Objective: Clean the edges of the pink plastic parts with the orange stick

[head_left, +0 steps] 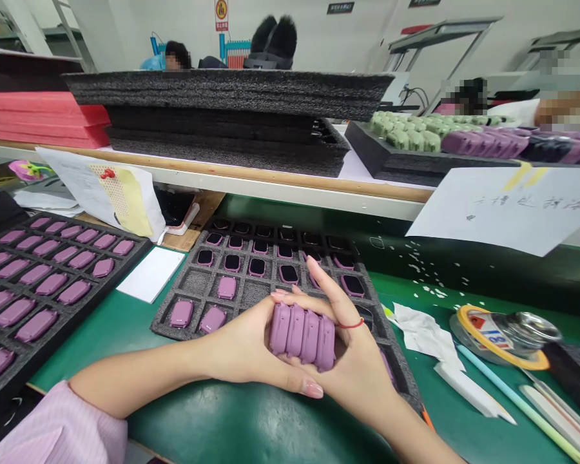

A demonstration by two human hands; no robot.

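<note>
A row of several purple watch cases (302,336) is cupped between my two hands, standing on edge side by side. My left hand (251,341) closes around the row from the left, its thumb stretched along the near side. From the right, my right hand (355,361) grips the same row, with one finger raised and a red string on it. Behind my hands lies a black foam tray (193,281) with square pockets. Some pockets hold purple cases face down (227,287), others cases with dark screens (289,274). My right hand covers part of the tray.
Another foam tray (140,250) of purple cases lies at the left, beside a white card (151,274). Right are crumpled tissue (425,328), a tape roll (468,328) and a light-blue stick (502,386). A shelf (270,174) with foam stacks crosses behind; people sit beyond.
</note>
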